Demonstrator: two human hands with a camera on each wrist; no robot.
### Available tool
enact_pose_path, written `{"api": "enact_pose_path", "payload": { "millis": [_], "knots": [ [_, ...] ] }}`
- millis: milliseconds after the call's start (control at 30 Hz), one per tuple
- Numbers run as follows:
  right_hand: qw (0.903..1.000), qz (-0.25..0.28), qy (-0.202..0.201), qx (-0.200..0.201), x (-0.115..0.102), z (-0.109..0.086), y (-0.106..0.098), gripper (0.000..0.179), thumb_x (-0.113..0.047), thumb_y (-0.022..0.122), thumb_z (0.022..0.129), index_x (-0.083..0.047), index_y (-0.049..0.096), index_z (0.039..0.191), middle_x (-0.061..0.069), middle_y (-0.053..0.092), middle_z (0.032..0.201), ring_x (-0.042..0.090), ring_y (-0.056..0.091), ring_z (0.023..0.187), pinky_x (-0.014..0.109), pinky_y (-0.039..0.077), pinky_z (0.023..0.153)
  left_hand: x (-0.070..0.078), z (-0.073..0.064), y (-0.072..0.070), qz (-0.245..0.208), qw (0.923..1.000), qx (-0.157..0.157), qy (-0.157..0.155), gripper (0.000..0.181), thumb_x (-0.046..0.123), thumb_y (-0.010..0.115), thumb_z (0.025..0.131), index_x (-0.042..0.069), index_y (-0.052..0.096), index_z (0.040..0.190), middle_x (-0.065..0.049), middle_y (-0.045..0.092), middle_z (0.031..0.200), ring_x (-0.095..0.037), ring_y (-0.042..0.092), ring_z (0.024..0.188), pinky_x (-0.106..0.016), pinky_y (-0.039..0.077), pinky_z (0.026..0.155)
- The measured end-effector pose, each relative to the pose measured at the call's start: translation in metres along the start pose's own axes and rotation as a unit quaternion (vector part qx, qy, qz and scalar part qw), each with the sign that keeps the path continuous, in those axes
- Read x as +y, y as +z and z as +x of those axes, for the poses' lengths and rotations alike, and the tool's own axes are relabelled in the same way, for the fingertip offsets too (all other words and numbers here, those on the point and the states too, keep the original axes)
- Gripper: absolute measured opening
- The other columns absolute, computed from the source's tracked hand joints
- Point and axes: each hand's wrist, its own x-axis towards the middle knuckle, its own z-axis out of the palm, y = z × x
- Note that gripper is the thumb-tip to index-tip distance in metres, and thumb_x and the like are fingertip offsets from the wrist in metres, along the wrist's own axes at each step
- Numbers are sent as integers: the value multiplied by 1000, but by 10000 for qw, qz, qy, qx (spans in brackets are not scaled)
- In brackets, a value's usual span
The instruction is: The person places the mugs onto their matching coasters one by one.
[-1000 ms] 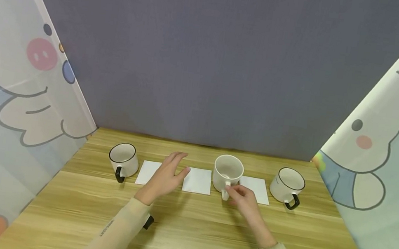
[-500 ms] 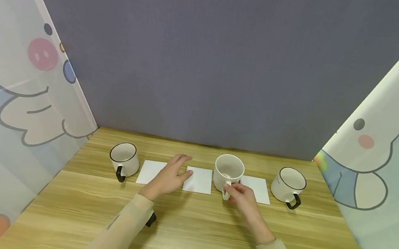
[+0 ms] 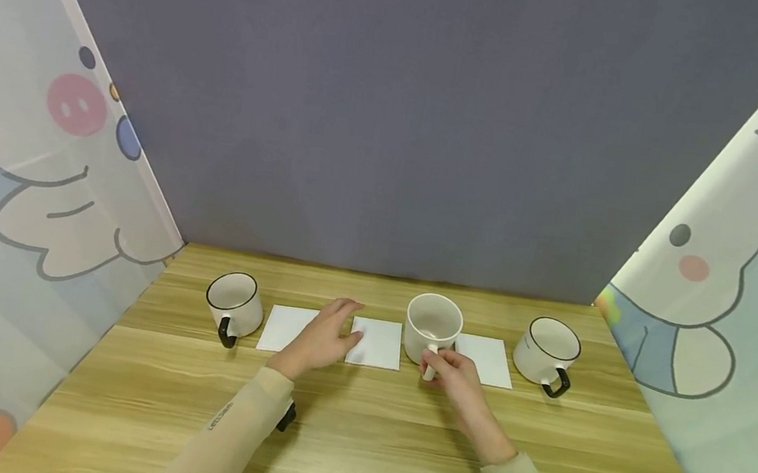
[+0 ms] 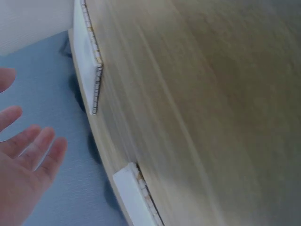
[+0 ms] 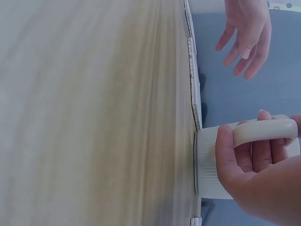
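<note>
A plain white mug [image 3: 417, 344] with a ribbed side stands upright at the right of centre, between two white square pieces. My right hand [image 3: 465, 385] holds its white handle [image 5: 268, 130], the fingers passing through and round the loop. In the right wrist view the mug's base is right at the tabletop. My left hand [image 3: 319, 344] hangs over the gap between the left white square [image 3: 281, 325] and the middle white square [image 3: 376, 344], fingers spread loosely and holding nothing. Its fingers show at the left edge of the left wrist view, apart from the squares.
A white mug with black rim and black handle [image 3: 227, 332] stands at the left; another black-rimmed mug [image 3: 534, 358] stands at the right. The right white square [image 3: 486, 360] lies between it and the held mug. A grey panel [image 3: 392, 128] backs the wooden table [image 3: 353, 446].
My left hand has drifted slightly right and nearer to me. My right fingers sit a little further round the handle. The mugs and squares have stayed in place.
</note>
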Motion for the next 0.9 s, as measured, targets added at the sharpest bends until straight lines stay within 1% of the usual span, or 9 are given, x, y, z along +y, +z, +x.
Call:
{"api": "enact_pose_path", "payload": {
  "millis": [200,333,533,667,833,900],
  "knots": [
    [10000,-19,-5,12,1,0,0,29,-18,64,100,7,65,86,11,66,86,19,62,84,35,56,78,-5,2,4,159,9996,-232,-89,58,27,63,101,6,43,151,-16,39,154,-41,39,140,-60,40,109],
    [10000,-34,41,-13,0,0,0,27,-17,64,100,5,65,85,9,66,86,19,62,84,36,56,80,-9,4,7,188,9986,-439,-249,59,30,63,101,7,43,151,-15,38,154,-40,39,140,-60,42,108],
    [10000,-38,47,-75,-1,0,1,30,-20,64,100,7,64,86,12,66,89,20,62,86,36,56,80,-15,4,11,263,9963,-697,-418,58,30,65,99,7,46,148,-15,38,155,-40,35,143,-62,36,111],
    [10000,-35,35,-76,-1,0,1,29,-20,64,100,5,65,85,12,66,88,20,62,86,37,56,80,-16,5,10,325,9955,-778,-423,54,30,68,98,6,50,143,-13,40,154,-41,35,144,-63,33,113],
    [10000,-20,34,-30,0,1,1,28,-18,64,100,5,64,84,11,66,86,20,61,84,37,56,79,-17,7,9,474,9937,-905,-451,49,29,70,96,7,55,137,-11,43,153,-40,37,143,-60,33,114],
    [10000,-17,32,4,1,1,2,28,-17,63,100,5,64,84,11,66,86,19,61,84,37,56,79,-17,7,9,490,9932,-949,-464,46,27,71,95,8,57,134,-11,43,154,-40,36,143,-60,31,116]
  ]
}}
